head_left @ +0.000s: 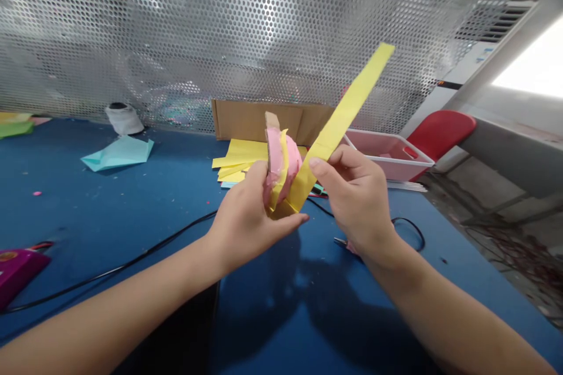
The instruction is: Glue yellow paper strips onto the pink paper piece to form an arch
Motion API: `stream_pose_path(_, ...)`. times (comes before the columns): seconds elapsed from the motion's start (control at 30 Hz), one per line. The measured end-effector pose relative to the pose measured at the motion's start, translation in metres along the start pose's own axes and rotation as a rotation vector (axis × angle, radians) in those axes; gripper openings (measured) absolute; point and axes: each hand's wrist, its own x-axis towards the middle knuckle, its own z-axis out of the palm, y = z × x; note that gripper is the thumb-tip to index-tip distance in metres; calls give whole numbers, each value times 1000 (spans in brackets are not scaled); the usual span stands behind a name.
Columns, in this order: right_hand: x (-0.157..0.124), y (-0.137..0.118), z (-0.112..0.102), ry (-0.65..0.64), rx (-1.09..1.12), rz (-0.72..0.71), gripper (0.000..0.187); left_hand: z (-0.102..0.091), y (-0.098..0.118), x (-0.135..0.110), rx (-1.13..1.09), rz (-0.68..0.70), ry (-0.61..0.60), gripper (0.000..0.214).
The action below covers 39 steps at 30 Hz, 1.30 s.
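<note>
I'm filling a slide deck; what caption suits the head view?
Above a blue table, the left hand holds a pink-and-yellow piece while the right hand grips a yellow strip.

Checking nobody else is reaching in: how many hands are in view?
2. The left hand holds the pink craft piece near the middle; the right hand, to its right, pinches the raised yellow strip. No other hand shows.

A perforated metal panel (176,17) backs the blue desk (167,199); rightward, a red chair (451,132) and glaring white light (534,64).
</note>
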Motion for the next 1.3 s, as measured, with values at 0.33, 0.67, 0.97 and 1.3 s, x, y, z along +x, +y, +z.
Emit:
stream_pose_path(0.33, 6, 0, -2, 54, -180, -1, 19, -2, 1, -2, 85, -2, 10, 38)
stream_pose_path(0.67, 7, -2, -5, 66, -230, -25, 20, -3, 2, -2, 86, 2, -13, 36)
stream_pose_path(0.97, 6, -7, -4, -356, -235, 115, 19, -4, 2, 2, 104, -41, 40, 35)
stream_pose_path(1.3, -4, -11, 4, -392, -316, 139, 10, -9, 1, 4, 164, 90, 72, 36)
